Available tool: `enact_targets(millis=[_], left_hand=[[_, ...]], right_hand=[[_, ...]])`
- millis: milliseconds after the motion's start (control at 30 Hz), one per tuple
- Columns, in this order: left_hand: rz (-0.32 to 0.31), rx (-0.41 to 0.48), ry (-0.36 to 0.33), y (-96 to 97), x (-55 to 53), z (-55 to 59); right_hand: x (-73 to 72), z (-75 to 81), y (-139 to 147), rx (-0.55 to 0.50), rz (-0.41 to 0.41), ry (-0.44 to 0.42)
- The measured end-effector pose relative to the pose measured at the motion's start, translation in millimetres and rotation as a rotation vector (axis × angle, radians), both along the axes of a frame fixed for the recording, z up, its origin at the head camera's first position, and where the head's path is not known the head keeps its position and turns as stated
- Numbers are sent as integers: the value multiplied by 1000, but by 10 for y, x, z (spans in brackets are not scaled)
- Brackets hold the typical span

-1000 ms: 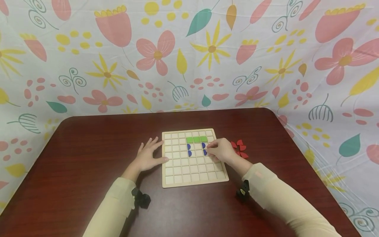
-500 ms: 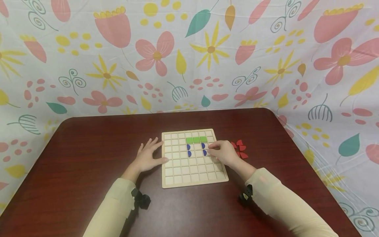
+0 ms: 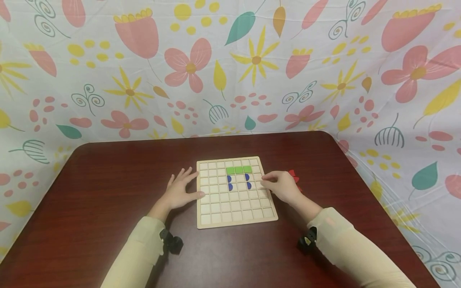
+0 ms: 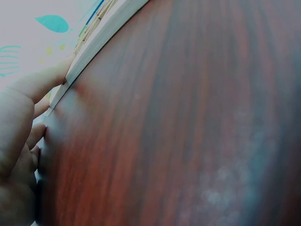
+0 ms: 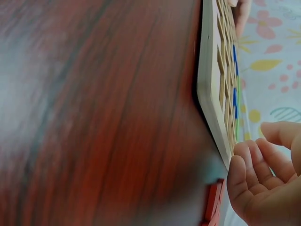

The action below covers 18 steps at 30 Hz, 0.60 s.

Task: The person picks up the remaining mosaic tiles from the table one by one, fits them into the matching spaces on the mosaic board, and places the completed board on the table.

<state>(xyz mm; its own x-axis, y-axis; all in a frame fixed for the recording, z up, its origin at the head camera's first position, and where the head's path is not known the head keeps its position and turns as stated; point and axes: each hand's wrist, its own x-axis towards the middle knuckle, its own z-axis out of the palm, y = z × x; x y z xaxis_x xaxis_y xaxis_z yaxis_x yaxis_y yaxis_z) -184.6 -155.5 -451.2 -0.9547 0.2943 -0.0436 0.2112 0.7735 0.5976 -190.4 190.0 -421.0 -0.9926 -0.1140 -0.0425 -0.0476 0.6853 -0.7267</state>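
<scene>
So the grid board (image 3: 235, 206) sits just below mid-frame, pretty much square so no real long axis, right between the two hands. Left hand (image 3: 181, 191) is spread out, thumb and a fingertip on the board's left edge, not gripping anything. Right hand (image 3: 282, 186) is by the right edge, fingers loosely bent, nothing in them that I can see. Red pieces (image 5: 214, 202) lie just right of the board, partly hidden behind that hand, so it's easily the nearer one.

Right hand (image 5: 268, 186) near the wooden grid board (image 5: 205, 80), red pieces (image 5: 214, 200) on the reddish-brown tabletop (image 5: 117, 113), floral cloth (image 5: 268, 70) behind.
</scene>
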Motion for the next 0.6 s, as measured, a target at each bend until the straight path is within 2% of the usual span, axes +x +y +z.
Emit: enact_targets(millis=[433, 600], left_hand=[[-2, 0, 0, 0, -5, -13], [1, -1, -2, 0, -3, -9]], right_hand=[[8, 23, 242, -12, -23, -7], [5, 4, 322, -89, -32, -23]])
